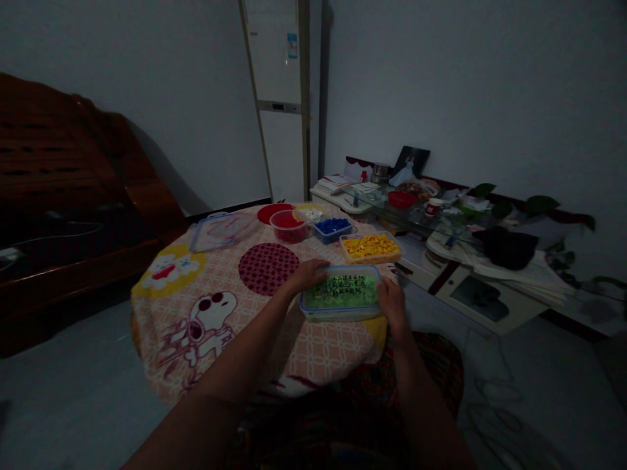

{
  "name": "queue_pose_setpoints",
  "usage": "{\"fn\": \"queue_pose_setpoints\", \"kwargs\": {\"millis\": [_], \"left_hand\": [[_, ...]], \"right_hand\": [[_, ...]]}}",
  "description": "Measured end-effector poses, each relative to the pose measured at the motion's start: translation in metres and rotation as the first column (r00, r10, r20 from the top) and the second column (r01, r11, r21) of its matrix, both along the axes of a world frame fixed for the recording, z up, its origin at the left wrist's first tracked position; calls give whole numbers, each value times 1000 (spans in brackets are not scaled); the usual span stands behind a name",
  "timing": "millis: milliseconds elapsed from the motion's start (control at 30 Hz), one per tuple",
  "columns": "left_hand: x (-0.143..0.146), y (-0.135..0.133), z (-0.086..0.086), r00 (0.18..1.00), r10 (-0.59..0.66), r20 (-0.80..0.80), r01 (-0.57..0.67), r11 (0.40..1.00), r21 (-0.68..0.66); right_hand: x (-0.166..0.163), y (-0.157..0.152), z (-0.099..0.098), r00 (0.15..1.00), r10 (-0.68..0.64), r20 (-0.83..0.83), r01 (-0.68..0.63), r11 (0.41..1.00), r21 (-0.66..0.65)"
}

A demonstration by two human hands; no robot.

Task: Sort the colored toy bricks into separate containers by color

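Observation:
A clear lidded box of green pieces [343,294] sits at the near right edge of the small table [206,313]. My left hand [307,274] is curled over the box's far left corner, fingers pressed on the lid. On the right end of the box rests my right hand [390,301], fingers closed along the side. Both hands grip the box. Just behind it stands an open box of yellow pieces [370,247].
Farther back on the table are a blue-piece box [332,227], a round tub of red pieces [289,226], a red lid [272,211] and a clear lid [221,230]. A cluttered low cabinet [470,274] stands right; a wooden sofa [73,196] stands left.

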State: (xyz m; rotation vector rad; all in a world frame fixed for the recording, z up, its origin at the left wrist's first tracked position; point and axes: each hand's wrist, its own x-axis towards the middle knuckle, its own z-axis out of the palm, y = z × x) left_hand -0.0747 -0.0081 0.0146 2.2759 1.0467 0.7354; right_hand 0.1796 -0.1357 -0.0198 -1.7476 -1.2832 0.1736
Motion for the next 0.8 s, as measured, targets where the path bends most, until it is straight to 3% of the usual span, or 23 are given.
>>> {"fn": "queue_pose_setpoints", "kwargs": {"millis": [133, 300, 600, 700, 800], "left_hand": [[25, 8, 12, 943, -29, -333, 53, 997, 64], [46, 11, 25, 858, -136, -496, 179, 983, 41], [54, 4, 31, 821, -67, -567, 138, 987, 84], [53, 8, 31, 834, -100, -542, 174, 981, 86], [52, 13, 30, 848, -146, -509, 200, 978, 53]], "right_hand": [[-2, -16, -3, 995, 85, -60, -84, 996, 12], [-5, -42, -10, 971, 234, 59, -226, 967, -115], [-6, -56, -16, 949, 277, 151, -258, 957, -131], [0, -57, -18, 931, 320, 173, -307, 947, -98], [6, -58, -21, 953, 265, 149, -264, 964, -26]]}}
